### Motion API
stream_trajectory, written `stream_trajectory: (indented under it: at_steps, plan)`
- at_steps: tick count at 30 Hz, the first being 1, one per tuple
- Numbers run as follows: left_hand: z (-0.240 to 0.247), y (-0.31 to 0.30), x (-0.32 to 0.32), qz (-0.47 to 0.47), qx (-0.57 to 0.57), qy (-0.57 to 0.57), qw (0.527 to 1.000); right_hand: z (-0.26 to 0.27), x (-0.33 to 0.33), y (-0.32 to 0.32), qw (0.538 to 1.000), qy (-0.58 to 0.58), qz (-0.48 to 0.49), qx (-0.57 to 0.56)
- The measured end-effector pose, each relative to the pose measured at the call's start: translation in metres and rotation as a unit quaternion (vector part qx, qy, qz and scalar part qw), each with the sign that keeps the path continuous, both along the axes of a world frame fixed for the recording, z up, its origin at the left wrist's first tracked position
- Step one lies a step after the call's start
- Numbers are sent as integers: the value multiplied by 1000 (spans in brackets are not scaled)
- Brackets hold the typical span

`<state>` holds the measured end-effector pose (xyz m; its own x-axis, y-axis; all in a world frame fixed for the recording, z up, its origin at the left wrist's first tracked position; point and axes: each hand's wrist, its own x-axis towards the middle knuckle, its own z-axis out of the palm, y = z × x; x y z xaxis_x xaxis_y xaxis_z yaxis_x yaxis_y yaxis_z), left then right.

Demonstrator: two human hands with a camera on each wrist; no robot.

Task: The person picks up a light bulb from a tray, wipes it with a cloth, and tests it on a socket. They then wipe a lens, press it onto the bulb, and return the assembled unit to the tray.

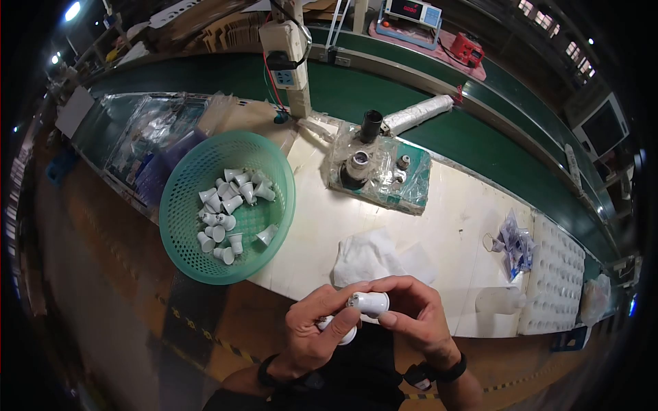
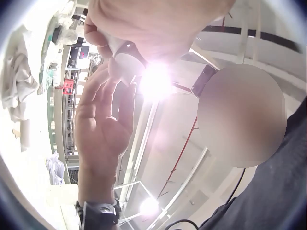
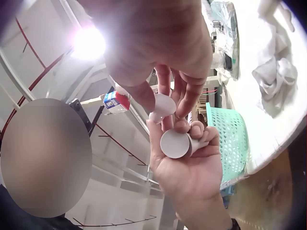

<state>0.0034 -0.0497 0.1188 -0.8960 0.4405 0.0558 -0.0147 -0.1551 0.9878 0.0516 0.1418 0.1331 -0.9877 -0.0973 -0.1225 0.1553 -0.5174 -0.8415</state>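
Here, right hand (image 1: 415, 312) pinching white housing (image 1: 370, 303), left hand (image 1: 315, 332) curled round second housing (image 1: 345, 334), fingertips meeting

1 small white cup (image 1: 369, 303) lies on its side, pinched in the fingertips of the right hand (image 1: 418, 318), a dark ring at its left end; a second cup (image 1: 347, 335), also white, sits lower under the thumb of the left hand (image 1: 319, 332).

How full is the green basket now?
Partly full. White parts lie loosely scattered in the green basket; bare mesh shows around them, and its walls stand uncovered.
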Motion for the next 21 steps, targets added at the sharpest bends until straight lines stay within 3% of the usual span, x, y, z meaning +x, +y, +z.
stream_trajectory:
  at_steps: [3, 4, 6, 8, 11, 12, 15, 21]
  plan:
    - [-5, 1, -3, 32, 58, -73, 995, 5, -13, 16, 999, -1, 7, 46]
    - [1, 3, -6, 53, 28, -67, 996, 6, -19, 22, 998, -4, 9, 61]
    - [-6, 2, -13, 73, 20, -67, 995, 4, -40, 37, 985, -26, -60, 158]
    - [-15, -4, -18, 52, 15, -93, 994, -15, -68, 69, 952, -28, -113, 282]
    - [-24, 2, -16, 7, 146, -196, 970, -43, -110, 115, 889, -29, -154, 430]
    - [-26, -3, -14, -45, 131, -226, 964, -52, -121, 123, 881, -18, -163, 444]
    - [-31, -6, -5, -83, 99, -241, 962, -74, -145, 137, 863, 4, -184, 471]
    - [-46, -19, 2, -61, 48, -228, 971, -99, -156, 134, 843, 58, -234, 482]
